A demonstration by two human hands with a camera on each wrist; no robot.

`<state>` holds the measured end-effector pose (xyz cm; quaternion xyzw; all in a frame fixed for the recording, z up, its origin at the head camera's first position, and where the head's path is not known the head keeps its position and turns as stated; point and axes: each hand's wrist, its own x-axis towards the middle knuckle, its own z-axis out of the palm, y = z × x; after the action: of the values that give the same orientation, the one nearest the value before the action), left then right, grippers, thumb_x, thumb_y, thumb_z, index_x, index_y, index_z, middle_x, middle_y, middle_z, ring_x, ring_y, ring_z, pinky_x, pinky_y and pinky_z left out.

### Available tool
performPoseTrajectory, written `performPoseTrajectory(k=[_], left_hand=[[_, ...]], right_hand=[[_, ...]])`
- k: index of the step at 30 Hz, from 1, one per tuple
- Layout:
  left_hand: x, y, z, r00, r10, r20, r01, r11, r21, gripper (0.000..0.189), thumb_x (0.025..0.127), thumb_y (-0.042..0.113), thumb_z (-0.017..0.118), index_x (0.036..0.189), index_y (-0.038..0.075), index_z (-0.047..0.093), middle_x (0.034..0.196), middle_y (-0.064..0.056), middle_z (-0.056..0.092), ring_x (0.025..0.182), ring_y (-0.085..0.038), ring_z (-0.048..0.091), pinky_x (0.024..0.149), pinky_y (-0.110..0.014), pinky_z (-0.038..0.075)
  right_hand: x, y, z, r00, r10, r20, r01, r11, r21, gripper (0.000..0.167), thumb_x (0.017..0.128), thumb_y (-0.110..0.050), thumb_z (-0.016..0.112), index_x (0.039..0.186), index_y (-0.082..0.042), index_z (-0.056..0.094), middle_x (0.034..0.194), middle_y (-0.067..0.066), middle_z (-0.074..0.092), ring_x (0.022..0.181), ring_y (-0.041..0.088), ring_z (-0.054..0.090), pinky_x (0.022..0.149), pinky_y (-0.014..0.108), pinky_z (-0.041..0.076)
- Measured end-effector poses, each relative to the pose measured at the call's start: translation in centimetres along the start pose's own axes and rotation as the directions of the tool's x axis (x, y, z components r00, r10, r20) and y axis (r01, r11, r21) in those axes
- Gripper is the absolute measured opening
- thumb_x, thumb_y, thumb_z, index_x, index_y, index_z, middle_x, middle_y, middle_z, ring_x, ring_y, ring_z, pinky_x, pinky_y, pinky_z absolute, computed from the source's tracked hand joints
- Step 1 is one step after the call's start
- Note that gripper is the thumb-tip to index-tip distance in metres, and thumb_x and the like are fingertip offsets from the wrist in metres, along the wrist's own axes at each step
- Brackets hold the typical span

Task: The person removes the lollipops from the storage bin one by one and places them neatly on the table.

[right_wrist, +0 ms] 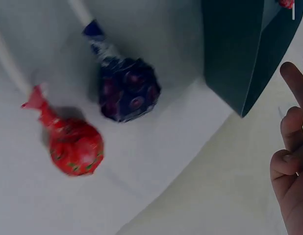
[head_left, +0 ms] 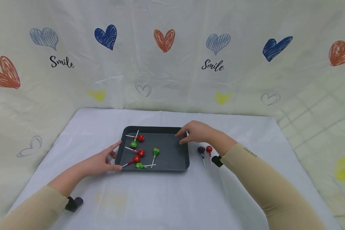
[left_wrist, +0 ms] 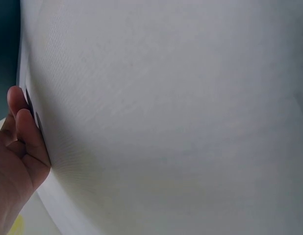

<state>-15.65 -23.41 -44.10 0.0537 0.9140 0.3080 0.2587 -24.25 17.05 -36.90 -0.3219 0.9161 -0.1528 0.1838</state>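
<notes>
A dark grey tray [head_left: 172,153] lies on the white-covered table, with several red and green lollipops on its left half, among them a green one [head_left: 156,151] and a red one [head_left: 141,138]. My left hand [head_left: 102,163] is at the tray's left edge, thumb at the front corner and a finger farther up the rim. Over the tray's far right corner hovers my right hand [head_left: 197,132], fingers loosely bent, nothing between them. To the right of the tray lie a purple lollipop [right_wrist: 129,90] and a red lollipop [right_wrist: 77,149], side by side under the right wrist.
A white cloth [head_left: 155,201] covers the table. Behind it hangs a pale backdrop [head_left: 184,76] printed with hearts and "Smile". Each sleeve has a small black device at the wrist, one on the left [head_left: 73,203] and one on the right [head_left: 217,161].
</notes>
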Motion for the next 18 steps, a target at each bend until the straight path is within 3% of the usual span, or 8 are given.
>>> performPoseTrajectory(k=[5, 18], left_hand=[[0.0, -0.1, 0.1, 1.000, -0.001, -0.003, 0.001, 1.000, -0.006, 0.115, 0.073, 0.051, 0.084, 0.160, 0.029, 0.011, 0.120, -0.009, 0.049, 0.083, -0.020, 0.054, 0.069, -0.034, 0.046], [0.0, 0.0, 0.0, 1.000, -0.002, -0.010, 0.002, 1.000, -0.005, 0.114, 0.074, 0.049, 0.084, 0.160, 0.028, 0.012, 0.120, -0.008, 0.050, 0.083, -0.020, 0.055, 0.069, -0.034, 0.046]], right_hand=[[1.9, -2.4, 0.3, 0.998, -0.051, 0.031, 0.052, 0.998, -0.044, 0.039, 0.087, -0.034, 0.078, 0.123, -0.021, 0.072, 0.116, -0.005, 0.070, 0.109, 0.018, 0.063, 0.092, 0.036, 0.048], [4.9, -5.5, 1.6, 0.991, -0.082, 0.102, 0.096, 0.986, -0.135, 0.036, 0.086, -0.033, 0.078, 0.120, -0.022, 0.074, 0.113, -0.008, 0.071, 0.107, 0.010, 0.062, 0.096, 0.032, 0.046]])
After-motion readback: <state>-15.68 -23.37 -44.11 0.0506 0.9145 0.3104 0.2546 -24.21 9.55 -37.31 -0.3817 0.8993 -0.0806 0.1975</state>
